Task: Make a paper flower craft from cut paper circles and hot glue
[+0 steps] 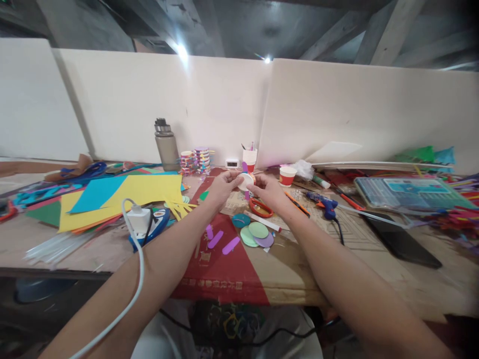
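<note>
Both arms reach forward over the cardboard. My left hand [223,187] closes on the left side of a small paper cup [245,181], its round white end turned toward me. At the cup's right side, my right hand [270,190] grips it between thumb and fingers. One purple paper strip [245,167] sticks up above the cup, and a bit of purple shows below it. Just beneath the hands lie red-handled scissors [262,208], a white marker [264,221] and a teal disc [241,220]. Nearer me are green paper circles [258,230] and loose purple strips [231,245].
On the left lie coloured paper sheets [149,192] and a plug with a white cable [138,219]. A bottle [166,147] and decorated cups [202,160] stand at the back. Rightward are a red-white cup [287,176], a blue glue gun [329,208], and a black phone [402,241].
</note>
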The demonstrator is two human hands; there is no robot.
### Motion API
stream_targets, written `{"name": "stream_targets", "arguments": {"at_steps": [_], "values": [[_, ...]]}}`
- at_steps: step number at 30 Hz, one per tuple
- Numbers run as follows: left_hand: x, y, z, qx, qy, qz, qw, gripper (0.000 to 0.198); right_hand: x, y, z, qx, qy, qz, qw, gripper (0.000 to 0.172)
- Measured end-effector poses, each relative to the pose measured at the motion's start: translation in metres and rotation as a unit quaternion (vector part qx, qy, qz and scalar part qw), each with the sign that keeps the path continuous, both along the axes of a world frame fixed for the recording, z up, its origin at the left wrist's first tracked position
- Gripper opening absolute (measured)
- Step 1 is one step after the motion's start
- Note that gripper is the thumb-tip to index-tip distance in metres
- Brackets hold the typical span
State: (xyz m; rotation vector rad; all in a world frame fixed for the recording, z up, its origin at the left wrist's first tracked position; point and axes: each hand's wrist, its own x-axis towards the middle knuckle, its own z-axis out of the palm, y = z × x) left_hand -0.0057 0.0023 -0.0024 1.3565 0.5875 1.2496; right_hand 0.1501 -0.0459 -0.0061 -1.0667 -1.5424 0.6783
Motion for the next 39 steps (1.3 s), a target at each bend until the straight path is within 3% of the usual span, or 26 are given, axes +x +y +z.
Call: {"name": "stream_targets", "arguments": {"at_steps": [7,11,16,20,24,34,39], "values": [[-0.002,-0.003,0.002,-0.035,0.023,-0.051,0.998,0.048,0.001,-0.001,0.0,0.004,-0.001,-0.016,1.0,0.024],[-0.003,0.002,0.001,-0.036,0.025,-0.015,0.999,0.044,0.004,0.001,-0.001,-0.008,-0.002,-0.068,0.998,0.033],[-0.015,0.019,0.001,-0.08,0.057,0.066,0.993,0.031,0.007,0.001,-0.002,0.004,-0.017,-0.116,0.993,0.025],[-0.026,0.028,0.0,-0.067,0.223,0.14,0.962,0.022,0.006,-0.001,-0.003,0.004,-0.044,-0.097,0.994,0.019],[-0.028,0.02,0.004,-0.058,0.366,0.135,0.919,0.013,0.005,-0.004,-0.001,-0.012,-0.051,-0.097,0.994,0.016],[-0.028,0.01,0.005,-0.026,0.453,0.082,0.888,0.011,0.002,-0.009,0.005,-0.03,-0.087,-0.115,0.989,0.014],[-0.034,0.015,0.006,0.064,0.486,0.148,0.859,0.03,0.005,-0.005,0.001,-0.017,-0.102,-0.103,0.989,0.018]]}}
